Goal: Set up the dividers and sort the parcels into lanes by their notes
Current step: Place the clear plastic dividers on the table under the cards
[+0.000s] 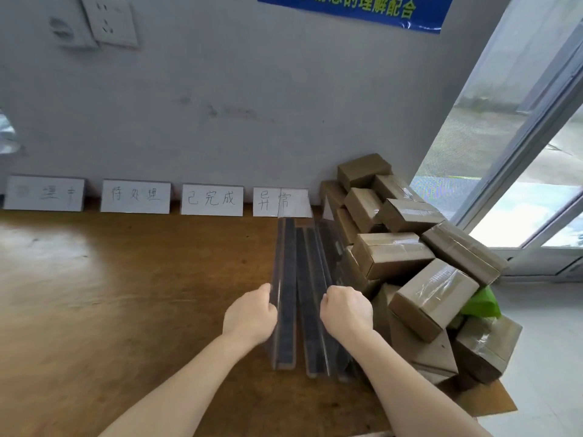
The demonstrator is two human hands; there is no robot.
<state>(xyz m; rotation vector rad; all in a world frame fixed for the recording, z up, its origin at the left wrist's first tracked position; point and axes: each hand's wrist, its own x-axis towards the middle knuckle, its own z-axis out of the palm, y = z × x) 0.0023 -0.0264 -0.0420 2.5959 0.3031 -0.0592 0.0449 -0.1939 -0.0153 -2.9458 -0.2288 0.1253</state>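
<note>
Clear plastic dividers with dark base strips stand close together on the wooden table, running from near me toward the wall. My left hand (252, 313) grips the leftmost divider (285, 279) by its upright clear wall. My right hand (345, 310) is curled on the top edge of the other dividers (310, 279) beside it. A heap of taped brown cardboard parcels (410, 253) lies just right of the dividers. Several white handwritten label cards (211, 199) lean in a row against the wall; the rightmost card (279, 201) stands behind the dividers' far ends.
The wooden table (126, 294) stretches left of the dividers. A green bag (481, 305) pokes out among the parcels at the table's right edge. A glass door (520, 137) stands at the right, and wall sockets (108, 20) sit high on the grey wall.
</note>
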